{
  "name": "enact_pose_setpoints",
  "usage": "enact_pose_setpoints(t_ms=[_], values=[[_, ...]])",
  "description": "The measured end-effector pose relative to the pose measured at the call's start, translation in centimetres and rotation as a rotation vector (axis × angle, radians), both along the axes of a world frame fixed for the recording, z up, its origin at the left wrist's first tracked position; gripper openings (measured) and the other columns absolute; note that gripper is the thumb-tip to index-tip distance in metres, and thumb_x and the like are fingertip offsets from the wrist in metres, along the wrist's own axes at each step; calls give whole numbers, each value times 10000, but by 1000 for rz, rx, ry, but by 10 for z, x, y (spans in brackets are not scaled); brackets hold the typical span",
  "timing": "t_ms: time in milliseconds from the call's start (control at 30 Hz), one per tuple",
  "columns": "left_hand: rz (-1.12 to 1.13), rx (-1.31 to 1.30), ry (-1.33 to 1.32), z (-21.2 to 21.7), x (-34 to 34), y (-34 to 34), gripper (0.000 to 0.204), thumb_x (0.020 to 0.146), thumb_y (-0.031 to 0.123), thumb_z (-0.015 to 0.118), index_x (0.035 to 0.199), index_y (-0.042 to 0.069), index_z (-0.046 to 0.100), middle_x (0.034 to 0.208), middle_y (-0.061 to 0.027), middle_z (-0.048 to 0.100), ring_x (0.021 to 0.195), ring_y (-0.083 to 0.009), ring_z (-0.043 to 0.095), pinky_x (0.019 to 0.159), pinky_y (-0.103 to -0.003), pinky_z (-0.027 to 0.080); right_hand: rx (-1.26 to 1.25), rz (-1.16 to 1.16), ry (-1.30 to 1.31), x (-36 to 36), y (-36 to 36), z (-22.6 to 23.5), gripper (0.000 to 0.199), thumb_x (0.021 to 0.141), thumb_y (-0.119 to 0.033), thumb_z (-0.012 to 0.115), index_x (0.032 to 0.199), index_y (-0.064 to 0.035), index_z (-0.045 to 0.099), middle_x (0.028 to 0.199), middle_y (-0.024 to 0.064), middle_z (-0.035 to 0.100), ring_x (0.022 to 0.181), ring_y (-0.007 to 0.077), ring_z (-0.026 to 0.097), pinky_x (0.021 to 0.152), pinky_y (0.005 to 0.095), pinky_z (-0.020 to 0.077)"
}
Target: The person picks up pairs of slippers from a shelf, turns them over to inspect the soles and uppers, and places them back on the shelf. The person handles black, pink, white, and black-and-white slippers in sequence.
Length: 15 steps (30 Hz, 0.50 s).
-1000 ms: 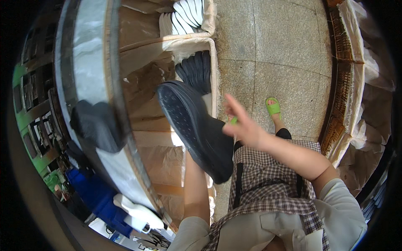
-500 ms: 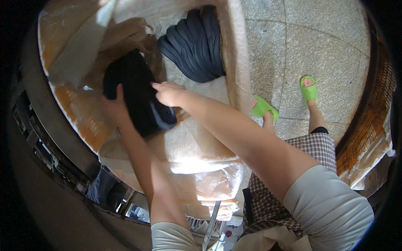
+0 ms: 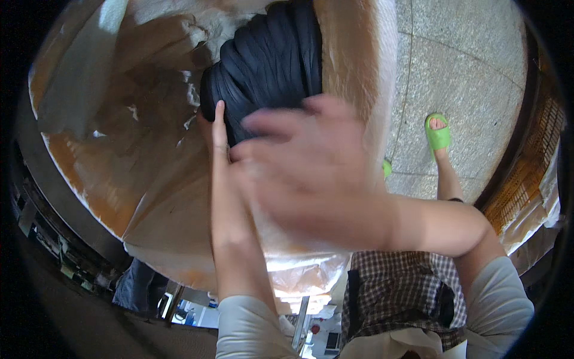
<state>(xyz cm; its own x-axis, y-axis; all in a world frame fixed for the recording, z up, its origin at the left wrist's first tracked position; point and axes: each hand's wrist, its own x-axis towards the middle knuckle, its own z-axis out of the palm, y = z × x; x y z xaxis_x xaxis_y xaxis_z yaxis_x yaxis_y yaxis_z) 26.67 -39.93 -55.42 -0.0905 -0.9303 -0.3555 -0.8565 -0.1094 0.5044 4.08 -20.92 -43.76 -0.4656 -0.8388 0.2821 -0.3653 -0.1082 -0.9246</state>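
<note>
A: Where are the dark shoe-like pieces (image 3: 269, 63) kept?

B: They are packed side by side in a tight row inside the lined bin (image 3: 385, 66), close along its right wall. The near end of the row is partly covered by the hands.

A: And how is the left hand (image 3: 219, 134) placed?

B: It is set against the left end of the row, with the thumb pointed up along the outermost piece. Its fingers are mostly hidden, so whether anything is gripped cannot be told.

A: What is seen of the right hand (image 3: 305, 152)?

B: It is badly blurred, but its fingers are spread wide and nothing is seen to be held in it. It is held in front of the row's near end, to the right of the left hand; whether the pieces are touched cannot be told.

A: What is shown around them?

B: The left part of the bin is covered by a creased brown liner (image 3: 143, 179). To the right, a green slipper (image 3: 437, 137) is worn on the speckled floor (image 3: 460, 72), and a checked apron (image 3: 406, 287) is seen below.
</note>
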Motion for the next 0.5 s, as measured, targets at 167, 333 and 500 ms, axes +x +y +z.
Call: enact_pose_setpoints(t_ms=[167, 333, 500], values=[[-25, -3, -100, -36, 54, -17, 844, 758, 403, 705, 1340, -57, 305, 1321, -240, 428, 1212, -316, 434, 1035, -372, 307, 195, -43, 283, -28, 24, -42, 199, 661, -193, 610, 851, -133, 625, 1032, -2, 599, 1076, 202, 522, 961, 468, 256], [-29, -75, -346, -37, 76, -16, 892, 768, 442, 684, 1355, -72, 254, 1351, -289, 353, 1250, -370, 369, 1057, -401, 286, 242, -13, 339, -23, 31, -52, 238, 653, -207, 642, 879, -132, 635, 1044, -6, 608, 1092, 210, 516, 1004, 463, 192], [117, -565, -159, 30, -38, 89, 663, 848, 319, 625, 1264, -116, 349, 1278, -290, 409, 1156, -331, 449, 960, -376, 367, 267, 62, 324, -37, 33, -30, 254, 712, -222, 611, 938, -108, 626, 1126, 41, 573, 1172, 227, 456, 1018, 472, 264]])
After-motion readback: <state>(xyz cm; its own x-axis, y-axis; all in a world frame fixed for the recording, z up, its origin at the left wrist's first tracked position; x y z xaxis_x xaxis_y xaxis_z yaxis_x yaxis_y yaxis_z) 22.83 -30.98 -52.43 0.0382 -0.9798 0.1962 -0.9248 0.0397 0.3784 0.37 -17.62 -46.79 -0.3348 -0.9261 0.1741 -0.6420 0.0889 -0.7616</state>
